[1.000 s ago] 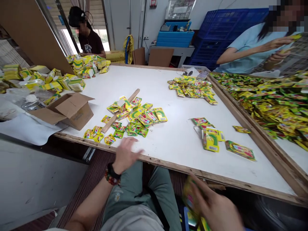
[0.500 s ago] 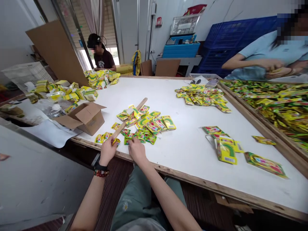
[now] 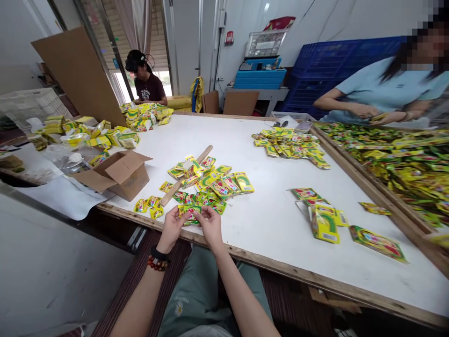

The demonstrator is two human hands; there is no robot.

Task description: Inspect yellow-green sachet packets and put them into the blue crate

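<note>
At the table's near edge, my left hand (image 3: 171, 228) and my right hand (image 3: 212, 228) pinch a green-and-yellow packet (image 3: 190, 213) between thumbs and fingers, one hand at each end. Whether more than one packet is in the grip, I cannot tell. Just beyond my fingers lies a heap of small green packets (image 3: 216, 206) and larger yellow packs (image 3: 220, 186). A wooden stick (image 3: 167, 196) lies slantwise through the heap. Left of it rest several small yellow packets (image 3: 141, 205).
An open cardboard box (image 3: 131, 180) stands at the left. Yellow packs (image 3: 328, 224) lie at the right, with another pile (image 3: 287, 142) farther back. A wooden-edged bin (image 3: 382, 154) of packets borders the right side. Co-workers sit at the far left and right.
My left hand has moved right, away from the small yellow packets and the stick's end. Both hands have come together on the packet near the table edge.
</note>
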